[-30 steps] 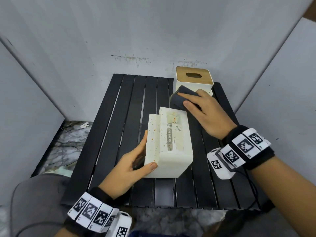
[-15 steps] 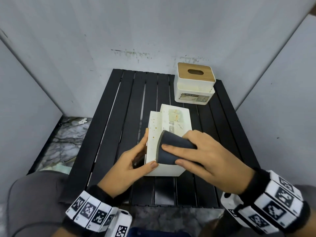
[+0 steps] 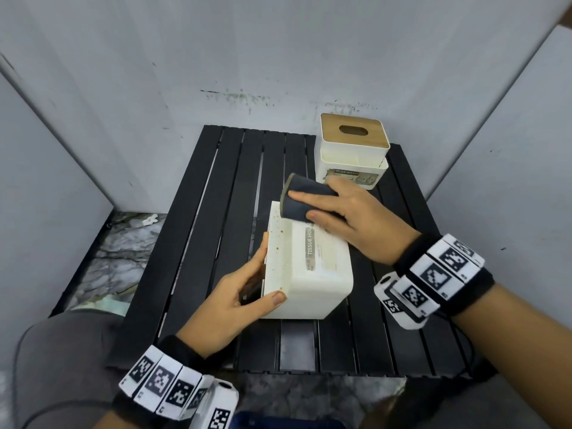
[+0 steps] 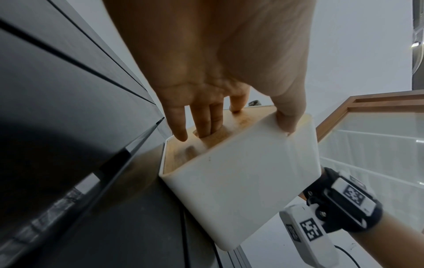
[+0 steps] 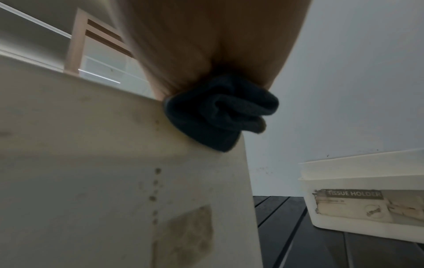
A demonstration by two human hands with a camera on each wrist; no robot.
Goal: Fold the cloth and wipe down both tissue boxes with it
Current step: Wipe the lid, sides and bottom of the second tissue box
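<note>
A white tissue box (image 3: 312, 267) lies on its side in the middle of the black slatted table (image 3: 192, 227), its wooden lid facing left. My left hand (image 3: 235, 301) grips its near left corner, thumb on the upper face and fingers (image 4: 201, 125) against the wooden lid (image 4: 181, 154). My right hand (image 3: 343, 218) presses the folded dark cloth (image 3: 301, 201) onto the box's far end; in the right wrist view the cloth (image 5: 220, 112) bunches over the top edge of the stained box (image 5: 114, 181). A second tissue box (image 3: 353, 150) with a wooden lid stands upright at the back right.
White panels close in the table on the left, back and right. Marble-patterned floor (image 3: 120, 255) shows left of the table. The second box (image 5: 367, 204) stands close behind my right hand. My grey-clad knee (image 3: 62, 360) is at the lower left.
My right hand slid the cloth from the far end to the near end of the lying box and back to the far end. The left hand kept its hold.
</note>
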